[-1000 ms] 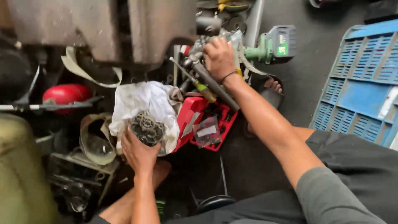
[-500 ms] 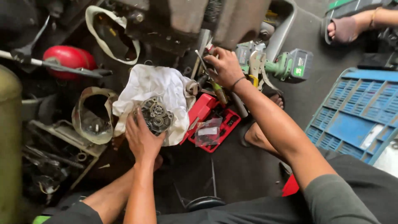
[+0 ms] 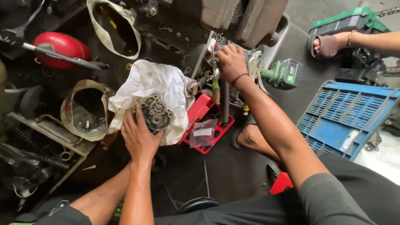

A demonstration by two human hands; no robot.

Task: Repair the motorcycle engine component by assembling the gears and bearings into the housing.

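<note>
My left hand (image 3: 139, 137) rests on a round grey metal engine part (image 3: 155, 112) that lies on a white cloth (image 3: 156, 83) on the floor. Its fingers touch the near edge of the part. My right hand (image 3: 230, 60) reaches forward into a pile of hand tools (image 3: 216, 83) beside an open red tool case (image 3: 204, 121). The fingers are curled among the tools; what they hold is hidden.
A green cordless power tool (image 3: 283, 74) lies right of the tools. A blue plastic crate (image 3: 348, 116) stands at right, with another person's sandalled foot (image 3: 329, 43) behind it. A red tank (image 3: 62, 46), cut plastic containers (image 3: 85, 110) and springs lie at left.
The view has shifted, so everything sits lower and further right in the frame. My right hand has stayed in the tool pile. My left hand stays on the metal part.
</note>
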